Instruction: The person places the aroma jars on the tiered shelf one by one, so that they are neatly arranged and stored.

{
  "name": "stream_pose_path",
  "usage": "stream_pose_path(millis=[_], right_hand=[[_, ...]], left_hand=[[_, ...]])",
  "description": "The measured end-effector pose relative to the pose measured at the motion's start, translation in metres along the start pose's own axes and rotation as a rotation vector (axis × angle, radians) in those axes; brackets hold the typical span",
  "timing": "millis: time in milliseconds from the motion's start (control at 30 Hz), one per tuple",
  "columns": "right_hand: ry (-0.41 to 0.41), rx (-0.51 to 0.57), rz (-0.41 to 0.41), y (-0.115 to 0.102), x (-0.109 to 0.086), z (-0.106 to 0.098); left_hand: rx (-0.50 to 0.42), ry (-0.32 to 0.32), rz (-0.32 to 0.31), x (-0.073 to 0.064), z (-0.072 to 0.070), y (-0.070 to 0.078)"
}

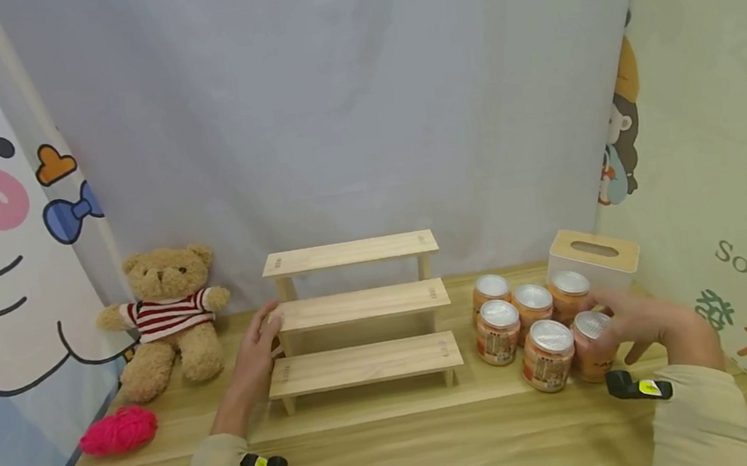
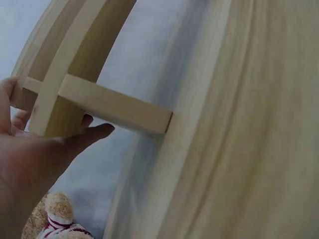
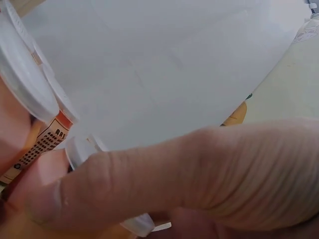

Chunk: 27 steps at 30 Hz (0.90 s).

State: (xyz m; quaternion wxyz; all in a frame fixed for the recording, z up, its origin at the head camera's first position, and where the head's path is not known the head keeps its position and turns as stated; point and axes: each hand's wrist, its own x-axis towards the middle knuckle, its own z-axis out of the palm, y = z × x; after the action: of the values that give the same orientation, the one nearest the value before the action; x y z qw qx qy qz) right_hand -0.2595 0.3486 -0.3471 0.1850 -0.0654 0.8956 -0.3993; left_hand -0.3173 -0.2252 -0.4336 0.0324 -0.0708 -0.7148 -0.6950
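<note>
A three-tier wooden shelf (image 1: 361, 306) stands mid-table. My left hand (image 1: 258, 344) holds the left end of its middle tier; in the left wrist view, the hand's fingers and thumb (image 2: 94, 135) lie on either side of the plank (image 2: 62, 89). To the right of the shelf, several orange cans with silvery lids stand upright in a cluster. My right hand (image 1: 643, 326) grips the front right can (image 1: 592, 362), its fingers around the upper part. A neighbouring can (image 1: 547, 363) stands just left of it. In the right wrist view, the thumb (image 3: 114, 184) covers much of the held can.
A teddy bear (image 1: 170, 315) in a striped shirt sits at the back left, with a pink yarn ball (image 1: 119, 430) in front. Behind the cans is a tissue box (image 1: 625, 258) with a wooden lid. A grey curtain (image 1: 334, 115) hangs behind; printed panels flank the table.
</note>
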Motion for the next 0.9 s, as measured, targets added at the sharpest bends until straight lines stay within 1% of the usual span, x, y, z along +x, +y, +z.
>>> stream_pose_path(millis=[133, 267, 367, 467, 533, 633, 767, 900], right_hand=[[-0.013, 0.022, -0.022, 0.006, 0.002, 0.002], [-0.023, 0.043, -0.077, 0.017, 0.004, 0.001], [-0.026, 0.062, -0.111, 0.023, 0.004, 0.0], [-0.031, 0.089, -0.123, 0.024, 0.004, 0.0], [-0.031, 0.103, -0.117, 0.024, 0.004, 0.001], [-0.029, 0.104, -0.115, 0.025, 0.005, 0.001], [-0.023, 0.098, -0.111, 0.027, 0.007, 0.001], [-0.047, 0.121, -0.097, 0.031, 0.01, 0.002]], left_hand=[[-0.072, 0.009, 0.016, 0.001, -0.001, -0.004], [-0.107, -0.011, 0.072, 0.002, -0.003, -0.006], [-0.125, -0.026, 0.085, 0.003, -0.005, -0.006], [-0.122, -0.021, 0.061, 0.003, -0.005, -0.004], [-0.117, -0.011, 0.038, 0.003, -0.004, -0.002], [-0.145, 0.003, 0.016, 0.003, -0.003, 0.002], [-0.218, 0.015, 0.012, 0.004, -0.001, 0.004], [-0.238, 0.033, 0.004, 0.003, -0.001, 0.003]])
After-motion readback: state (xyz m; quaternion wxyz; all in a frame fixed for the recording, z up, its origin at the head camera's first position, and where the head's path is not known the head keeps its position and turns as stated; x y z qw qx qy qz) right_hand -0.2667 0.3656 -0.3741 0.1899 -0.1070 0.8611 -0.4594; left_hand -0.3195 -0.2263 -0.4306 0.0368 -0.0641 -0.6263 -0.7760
